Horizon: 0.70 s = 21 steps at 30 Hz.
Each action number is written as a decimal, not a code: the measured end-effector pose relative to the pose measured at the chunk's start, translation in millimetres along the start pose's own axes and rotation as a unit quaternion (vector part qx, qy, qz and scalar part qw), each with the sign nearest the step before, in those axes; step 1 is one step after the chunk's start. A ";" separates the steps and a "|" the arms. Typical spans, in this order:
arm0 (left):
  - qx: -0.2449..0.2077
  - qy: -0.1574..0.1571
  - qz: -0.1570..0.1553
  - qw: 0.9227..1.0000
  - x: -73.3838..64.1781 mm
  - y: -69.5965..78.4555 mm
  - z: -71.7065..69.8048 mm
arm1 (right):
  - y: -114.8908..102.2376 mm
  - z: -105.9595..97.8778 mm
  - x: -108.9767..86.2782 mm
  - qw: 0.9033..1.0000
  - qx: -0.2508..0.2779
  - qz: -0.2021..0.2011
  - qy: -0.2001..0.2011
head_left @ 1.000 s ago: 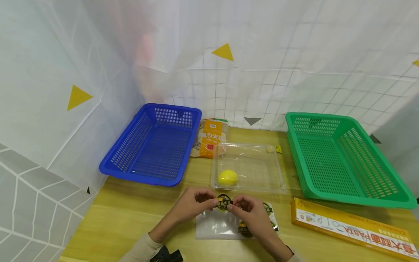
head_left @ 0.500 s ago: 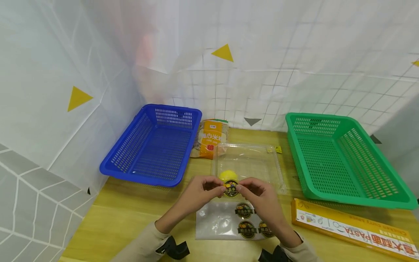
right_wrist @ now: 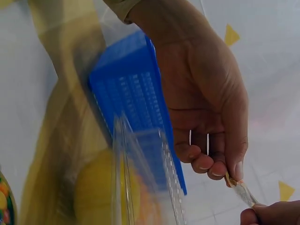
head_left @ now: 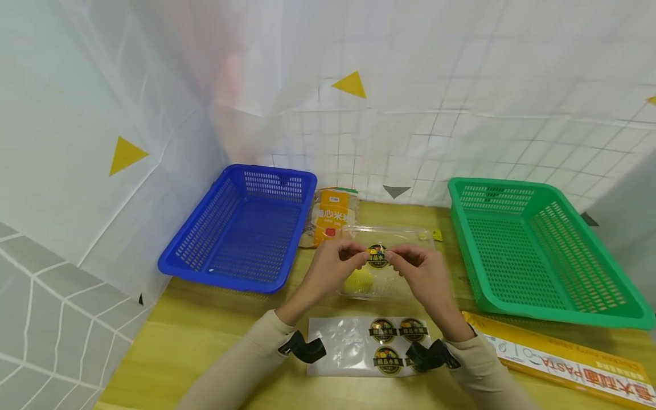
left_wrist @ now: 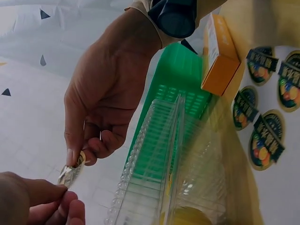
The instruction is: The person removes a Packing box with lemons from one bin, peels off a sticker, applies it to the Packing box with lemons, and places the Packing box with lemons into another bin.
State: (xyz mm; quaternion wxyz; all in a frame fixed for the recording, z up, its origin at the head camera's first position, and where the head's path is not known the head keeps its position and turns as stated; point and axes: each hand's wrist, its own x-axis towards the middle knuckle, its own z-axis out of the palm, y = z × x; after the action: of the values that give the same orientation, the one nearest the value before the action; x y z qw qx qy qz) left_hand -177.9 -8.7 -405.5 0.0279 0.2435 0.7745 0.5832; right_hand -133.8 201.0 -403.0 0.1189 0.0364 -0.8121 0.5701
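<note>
sticker, round and black-and-gold (head_left: 377, 257), is hovering above the clear rectangular plastic box (head_left: 389, 229), left hand (head_left: 335, 264) and right hand (head_left: 424, 277) pinching opposite edges, apparently leaving its printed middle uncovered.

Table (head_left: 205, 341), blue basket (head_left: 220, 280), green basket (head_left: 564, 318), container (head_left: 389, 289), bag (head_left: 333, 219), sticker sheet (head_left: 343, 347), box (head_left: 574, 364), possibly sachet (head_left: 437, 235)

My head camera looks forward and down over the table (head_left: 195, 319), wide and farthest off, from the blue basket (head_left: 251, 239) to the green basket (head_left: 507, 256). On my left wrist, a close, tilted view faces across to my right hand (left_wrist: 108, 79); from my right wrist, another close one faces my left hand (right_wrist: 201, 79). All three share the sticker (head_left: 378, 256) and clear box (head_left: 389, 286)
</note>
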 end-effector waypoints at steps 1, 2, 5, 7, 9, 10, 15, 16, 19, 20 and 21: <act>0.007 0.001 -0.002 1.000 4.0 -1.3 0.7 | 1.1 -0.4 3.4 1.000 -0.007 -0.002 -0.002; 0.015 0.002 -0.005 1.000 7.7 -2.3 1.5 | 2.2 -0.7 6.5 1.000 -0.015 -0.004 -0.004; 0.049 0.006 -0.006 0.999 18.2 -3.9 4.1 | 5.6 -1.0 14.8 0.999 -0.038 -0.007 -0.002; 0.080 0.014 0.001 0.997 24.5 -4.0 6.6 | 8.1 -1.0 20.2 0.998 -0.057 -0.010 0.005; 0.113 0.022 0.010 0.993 30.0 -4.1 9.7 | 10.8 -0.9 25.1 0.997 -0.078 -0.014 0.012; 0.131 0.026 0.015 0.991 32.4 -4.4 11.5 | 12.6 -0.8 27.6 0.996 -0.089 -0.016 0.015; 0.222 0.024 0.031 0.974 41.5 -6.8 20.3 | 21.4 1.7 35.9 0.988 -0.148 -0.044 0.021; 0.240 0.021 0.032 0.970 42.7 -7.4 21.8 | 23.3 2.4 37.0 0.986 -0.159 -0.050 0.022; 0.290 0.015 0.036 0.956 44.9 -8.3 25.1 | 27.1 4.4 38.2 0.981 -0.180 -0.065 0.026; 0.305 0.014 0.038 0.952 45.3 -8.8 26.2 | 28.0 4.8 38.2 0.980 -0.183 -0.067 0.027; 0.318 0.014 0.041 0.947 45.6 -9.0 27.2 | 28.6 5.3 38.1 0.980 -0.186 -0.068 0.029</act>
State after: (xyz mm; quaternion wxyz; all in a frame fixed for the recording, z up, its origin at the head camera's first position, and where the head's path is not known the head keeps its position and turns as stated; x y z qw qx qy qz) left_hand -212.2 32.4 -411.3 -0.0856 0.2629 0.9095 0.3106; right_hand -177.0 209.0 -421.9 0.1853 0.0526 -0.8957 0.4007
